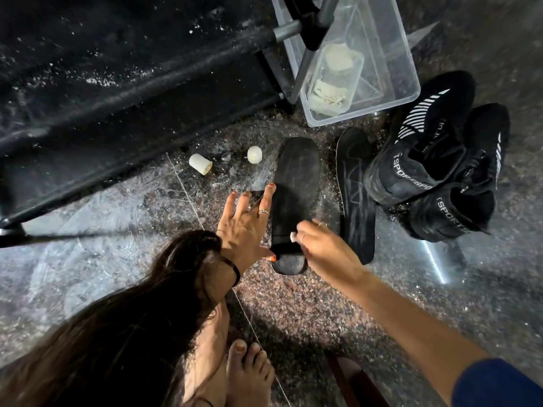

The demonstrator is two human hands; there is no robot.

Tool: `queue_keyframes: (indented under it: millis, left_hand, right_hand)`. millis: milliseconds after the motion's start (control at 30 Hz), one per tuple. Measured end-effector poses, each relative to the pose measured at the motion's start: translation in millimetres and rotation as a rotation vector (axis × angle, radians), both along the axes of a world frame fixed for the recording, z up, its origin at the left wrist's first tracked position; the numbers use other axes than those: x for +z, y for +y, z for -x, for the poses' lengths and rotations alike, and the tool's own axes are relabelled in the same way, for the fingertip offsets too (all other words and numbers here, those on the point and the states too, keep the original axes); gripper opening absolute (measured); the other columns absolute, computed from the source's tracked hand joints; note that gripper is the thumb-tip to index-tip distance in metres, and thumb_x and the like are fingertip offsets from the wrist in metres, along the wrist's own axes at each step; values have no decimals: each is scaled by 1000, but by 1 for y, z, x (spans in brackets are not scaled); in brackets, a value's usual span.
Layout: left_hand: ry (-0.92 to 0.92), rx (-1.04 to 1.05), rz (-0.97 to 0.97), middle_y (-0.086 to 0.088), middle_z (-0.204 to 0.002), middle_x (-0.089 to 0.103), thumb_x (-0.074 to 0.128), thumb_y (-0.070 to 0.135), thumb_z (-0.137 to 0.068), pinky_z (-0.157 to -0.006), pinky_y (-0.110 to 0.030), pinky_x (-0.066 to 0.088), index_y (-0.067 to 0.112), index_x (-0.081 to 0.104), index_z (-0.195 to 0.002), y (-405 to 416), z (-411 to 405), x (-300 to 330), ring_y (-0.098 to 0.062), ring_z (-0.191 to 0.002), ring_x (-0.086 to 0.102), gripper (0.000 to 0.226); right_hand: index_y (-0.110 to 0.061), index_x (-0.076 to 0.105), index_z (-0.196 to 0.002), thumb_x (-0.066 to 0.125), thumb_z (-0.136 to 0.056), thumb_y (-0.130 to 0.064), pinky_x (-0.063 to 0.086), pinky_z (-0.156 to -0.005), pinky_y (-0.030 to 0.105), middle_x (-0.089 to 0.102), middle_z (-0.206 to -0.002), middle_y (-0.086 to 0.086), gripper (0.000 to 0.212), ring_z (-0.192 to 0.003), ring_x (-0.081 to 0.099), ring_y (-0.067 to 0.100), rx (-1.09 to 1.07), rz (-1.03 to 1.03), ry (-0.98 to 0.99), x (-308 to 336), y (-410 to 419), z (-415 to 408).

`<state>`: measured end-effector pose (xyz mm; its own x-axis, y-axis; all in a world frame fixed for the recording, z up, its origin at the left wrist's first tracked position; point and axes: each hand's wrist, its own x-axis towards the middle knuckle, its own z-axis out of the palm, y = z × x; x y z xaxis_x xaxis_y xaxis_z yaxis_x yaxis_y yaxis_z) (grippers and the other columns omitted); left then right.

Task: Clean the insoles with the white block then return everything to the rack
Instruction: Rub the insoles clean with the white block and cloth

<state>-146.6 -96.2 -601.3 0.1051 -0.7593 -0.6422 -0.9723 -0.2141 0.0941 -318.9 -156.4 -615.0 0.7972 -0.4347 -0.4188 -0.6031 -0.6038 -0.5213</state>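
A black insole lies flat on the stone floor in the middle of the view. My left hand presses on its left edge, fingers spread and thumb on the heel end. My right hand is closed around a small white block, which touches the insole near the heel. A second black insole lies just to the right, with pale line marks on it. The black shoe rack fills the upper left, its fabric shelves dusty.
A pair of black sport shoes sits at the right. A clear plastic box holding white pieces stands by the rack's metal leg. Two small white caps lie on the floor near the rack. My bare feet are at bottom centre.
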Motion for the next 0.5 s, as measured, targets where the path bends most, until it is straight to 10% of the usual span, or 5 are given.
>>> queue_keyframes:
  millis: [200, 500]
  left_hand:
    - [17, 21, 45, -12, -151, 33, 55, 75, -71, -115, -44, -9, 10, -36, -139, 3, 1, -2, -28, -146, 2, 131]
    - [-40, -17, 34, -7, -149, 37, 48, 85, -64, -114, -48, -9, 11, -34, -141, -1, -3, -6, -27, -146, -2, 135]
  right_hand:
    - [-11, 59, -66, 55, -74, 16, 48, -64, 39, 51, -80, 3, 29, -76, 50, 23, -155, 201, 24, -10, -70, -31]
    - [-6, 56, -70, 50, -84, 3, 48, -62, 46, 52, -81, 5, 18, -73, 50, 24, -186, 206, 41, -17, -54, -23]
